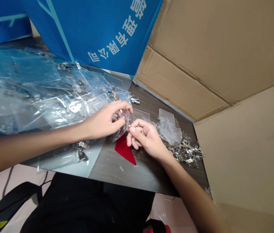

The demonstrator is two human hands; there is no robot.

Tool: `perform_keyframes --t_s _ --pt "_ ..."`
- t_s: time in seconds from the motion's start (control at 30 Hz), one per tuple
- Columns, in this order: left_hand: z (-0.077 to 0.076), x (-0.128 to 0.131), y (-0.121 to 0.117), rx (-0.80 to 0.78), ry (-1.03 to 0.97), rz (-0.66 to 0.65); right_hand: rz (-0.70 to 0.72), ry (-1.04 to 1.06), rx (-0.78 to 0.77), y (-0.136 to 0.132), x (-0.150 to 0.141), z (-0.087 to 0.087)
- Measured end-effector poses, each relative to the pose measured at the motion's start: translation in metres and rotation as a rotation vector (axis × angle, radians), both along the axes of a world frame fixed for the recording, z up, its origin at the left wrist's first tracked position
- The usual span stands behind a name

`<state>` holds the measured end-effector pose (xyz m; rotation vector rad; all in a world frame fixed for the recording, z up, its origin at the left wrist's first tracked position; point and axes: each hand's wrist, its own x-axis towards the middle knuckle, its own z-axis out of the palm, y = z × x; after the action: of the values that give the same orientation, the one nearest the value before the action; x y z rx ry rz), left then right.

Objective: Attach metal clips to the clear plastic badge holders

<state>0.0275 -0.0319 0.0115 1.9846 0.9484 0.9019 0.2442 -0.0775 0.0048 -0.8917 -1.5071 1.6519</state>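
My left hand [112,119] is closed on a clear plastic badge holder [124,124], which bends between the thumb and fingers. Close beside its right edge, my right hand [144,136] pinches a small shiny piece that looks like a metal badge clip [129,127]; the fingertips cover most of it. Under both hands lies a red piece of sheet [125,150] on the dark wooden table [137,176]. A heap of metal clips [188,150] sits to the right of my right hand, next to a small stack of clear plastic sleeves [169,127].
A wide pile of clear badge holders with clips [37,87] covers the table's left side. More clips [83,150] lie near the front edge. A blue printed panel [98,29] stands behind, and cardboard [207,48] walls the right side.
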Motion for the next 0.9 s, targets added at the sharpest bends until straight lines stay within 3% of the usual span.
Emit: perform_keyframes --t_s 0.23,0.43,0.53,0.9 --pt "-0.001 -0.001 0.000 0.010 0.022 0.035 -0.057 -0.078 0.098 0.000 -0.001 0.004" --pt "-0.005 -0.001 0.004 -0.003 0.034 0.005 -0.140 -0.135 0.007 0.001 -0.003 -0.004" --pt "-0.006 -0.001 0.005 -0.042 0.003 -0.016 -0.170 -0.173 0.035 0.002 -0.003 -0.006" --pt "0.004 -0.002 0.003 -0.201 -0.131 -0.069 -0.102 -0.174 0.204 -0.006 -0.001 0.000"
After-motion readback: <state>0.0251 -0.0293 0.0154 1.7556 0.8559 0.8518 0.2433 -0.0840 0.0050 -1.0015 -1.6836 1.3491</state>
